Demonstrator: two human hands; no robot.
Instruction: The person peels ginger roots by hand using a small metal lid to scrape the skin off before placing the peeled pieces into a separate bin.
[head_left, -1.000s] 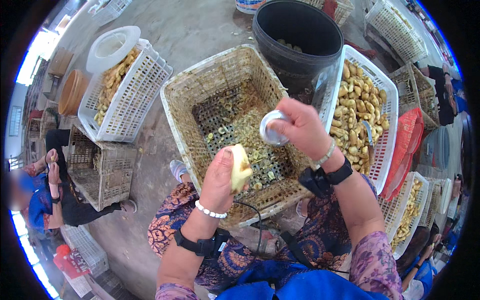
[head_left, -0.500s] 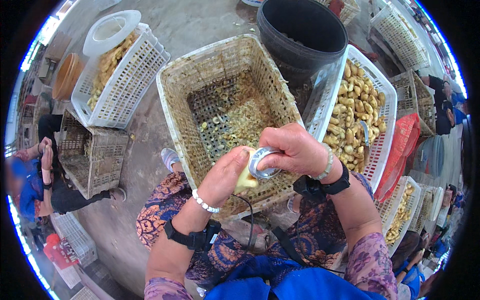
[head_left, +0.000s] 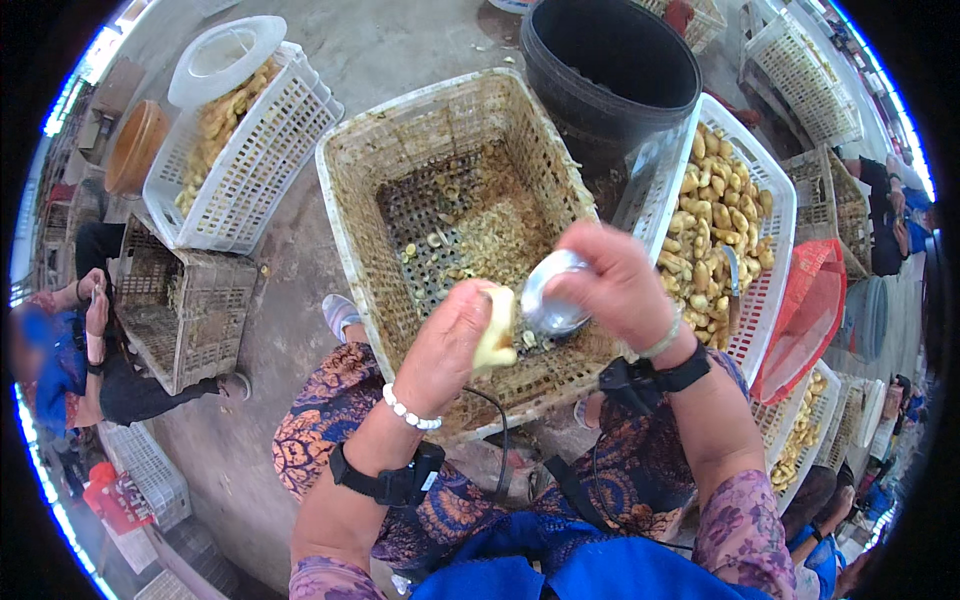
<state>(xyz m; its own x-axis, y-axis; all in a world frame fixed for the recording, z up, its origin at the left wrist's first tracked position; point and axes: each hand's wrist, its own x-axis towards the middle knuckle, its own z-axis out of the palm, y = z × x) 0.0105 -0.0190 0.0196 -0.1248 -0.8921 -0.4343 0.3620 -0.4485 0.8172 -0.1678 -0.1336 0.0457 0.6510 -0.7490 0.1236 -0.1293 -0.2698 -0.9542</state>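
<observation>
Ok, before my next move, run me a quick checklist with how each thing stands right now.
1. Left hand gripping the pale piece: ok, held near its upper end.
2. Right hand holding the round metal tool: ok.
3. Tool apart from the piece: ok, a narrow gap shows.
4. Hands over the stained crate: ok, both above its near part.
5. Piece bare of skin all round: cannot tell, fingers cover part.
6. Hooked tool away from both hands: ok, among the roots.

Shiny metal tool, smooth plastic bucket
</observation>
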